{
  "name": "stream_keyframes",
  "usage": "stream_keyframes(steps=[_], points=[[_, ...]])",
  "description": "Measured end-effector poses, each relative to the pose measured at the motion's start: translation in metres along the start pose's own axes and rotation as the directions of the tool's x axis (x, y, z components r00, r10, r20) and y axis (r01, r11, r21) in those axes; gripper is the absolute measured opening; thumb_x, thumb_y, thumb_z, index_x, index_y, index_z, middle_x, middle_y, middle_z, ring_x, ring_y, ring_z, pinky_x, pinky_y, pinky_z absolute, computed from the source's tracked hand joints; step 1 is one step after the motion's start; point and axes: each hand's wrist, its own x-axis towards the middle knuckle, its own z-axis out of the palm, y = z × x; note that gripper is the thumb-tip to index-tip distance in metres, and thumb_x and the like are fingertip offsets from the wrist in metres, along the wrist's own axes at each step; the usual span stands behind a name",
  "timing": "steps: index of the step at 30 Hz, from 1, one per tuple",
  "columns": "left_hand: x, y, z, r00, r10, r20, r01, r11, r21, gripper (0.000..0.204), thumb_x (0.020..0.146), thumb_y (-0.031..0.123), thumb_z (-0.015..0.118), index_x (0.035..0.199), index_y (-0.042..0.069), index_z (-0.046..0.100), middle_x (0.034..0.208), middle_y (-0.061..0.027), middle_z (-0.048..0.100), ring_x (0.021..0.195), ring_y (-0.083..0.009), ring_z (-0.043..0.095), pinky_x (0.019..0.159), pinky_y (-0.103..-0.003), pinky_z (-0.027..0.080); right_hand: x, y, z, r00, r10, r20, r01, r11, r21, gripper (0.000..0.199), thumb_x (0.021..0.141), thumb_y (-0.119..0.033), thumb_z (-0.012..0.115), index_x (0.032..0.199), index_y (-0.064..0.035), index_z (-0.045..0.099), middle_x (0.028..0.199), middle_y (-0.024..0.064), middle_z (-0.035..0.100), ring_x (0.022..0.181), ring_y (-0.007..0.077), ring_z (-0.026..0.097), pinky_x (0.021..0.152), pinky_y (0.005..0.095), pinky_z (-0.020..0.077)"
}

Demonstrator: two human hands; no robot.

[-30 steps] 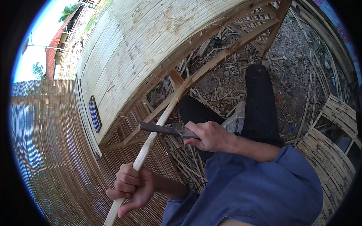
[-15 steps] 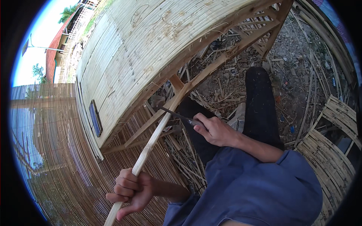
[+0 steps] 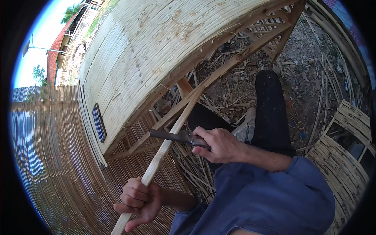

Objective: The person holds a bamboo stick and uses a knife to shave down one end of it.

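Note:
My left hand (image 3: 138,197) grips a long pale bamboo stick (image 3: 164,147) near its lower end; the stick runs up and to the right toward the wooden frame. My right hand (image 3: 220,144) is closed on the handle of a dark knife (image 3: 172,136). Its blade lies across the stick, touching it about midway up. My legs in black trousers (image 3: 270,109) stretch out behind the stick, and my blue shirt (image 3: 266,196) fills the lower right.
A large bamboo-slat platform (image 3: 156,51) on a wooden frame rises ahead. Woven bamboo panels (image 3: 62,164) cover the left. Bamboo shavings and scraps (image 3: 235,94) litter the dirt. Slatted bamboo pieces (image 3: 348,156) lie at the right. A dark flat rectangular object (image 3: 98,122) rests by the platform edge.
The knife slid back down the stick toward me after reaching farther up it half a second ago. My left hand kept its grip on the stick.

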Motion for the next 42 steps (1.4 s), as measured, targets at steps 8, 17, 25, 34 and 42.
stream_keyframes(steps=[8,17,25,34,42], points=[[-0.007,0.0,-0.011,0.997,0.007,-0.073,-0.009,1.0,-0.027,0.055,0.081,0.061,0.041,0.058,0.014,0.025,0.038,0.0054,0.027,0.027,-0.0007,0.021,0.028,-0.015,0.018,-0.002,0.048,0.006,0.977,0.164,-0.135,-0.187,0.967,-0.176,0.041,0.086,-0.042,0.047,0.075,-0.0032,0.045,0.05,0.0153,0.052,0.053,0.035,0.058,0.045,0.0414,0.0459],[-0.009,0.0,0.004,0.999,-0.002,0.049,0.003,1.0,-0.021,0.054,0.082,0.06,0.041,0.06,0.012,0.028,0.038,0.0047,0.029,0.027,-0.0008,0.024,0.028,-0.014,0.021,0.009,0.053,-0.002,0.983,0.075,-0.17,-0.117,0.96,-0.255,0.041,0.085,-0.044,0.047,0.077,-0.0045,0.045,0.052,0.0157,0.054,0.052,0.0367,0.057,0.044,0.0423,0.0464],[-0.01,0.003,0.01,0.999,-0.044,0.0,0.044,0.995,-0.094,0.055,0.078,0.064,0.043,0.058,0.015,0.025,0.04,0.0066,0.022,0.031,-0.0008,0.018,0.033,-0.017,0.014,0.0,0.007,0.007,0.999,-0.029,-0.016,0.026,0.987,-0.161,0.042,0.086,-0.044,0.046,0.078,-0.003,0.048,0.052,0.0167,0.054,0.055,0.0367,0.058,0.048,0.0442,0.0464],[-0.009,0.003,0.002,1.0,0.009,-0.011,-0.009,1.0,-0.005,0.055,0.081,0.062,0.039,0.059,0.013,0.028,0.038,0.0051,0.026,0.029,-0.0016,0.02,0.029,-0.016,0.017,0.012,0.043,-0.005,0.983,0.163,-0.09,-0.178,0.962,-0.206,0.042,0.087,-0.044,0.044,0.078,-0.0032,0.047,0.052,0.0142,0.052,0.054,0.036,0.056,0.048,0.0412,0.0441],[-0.006,-0.002,0.008,1.0,-0.016,-0.013,0.016,1.0,0.005,0.054,0.082,0.061,0.039,0.059,0.014,0.028,0.039,0.0051,0.026,0.028,-0.0018,0.021,0.03,-0.016,0.017,0.018,0.075,0.007,0.944,0.149,-0.295,-0.194,0.973,-0.129,0.041,0.086,-0.043,0.047,0.081,-0.0016,0.05,0.057,0.0175,0.056,0.056,0.0384,0.057,0.049,0.0444,0.0469]])
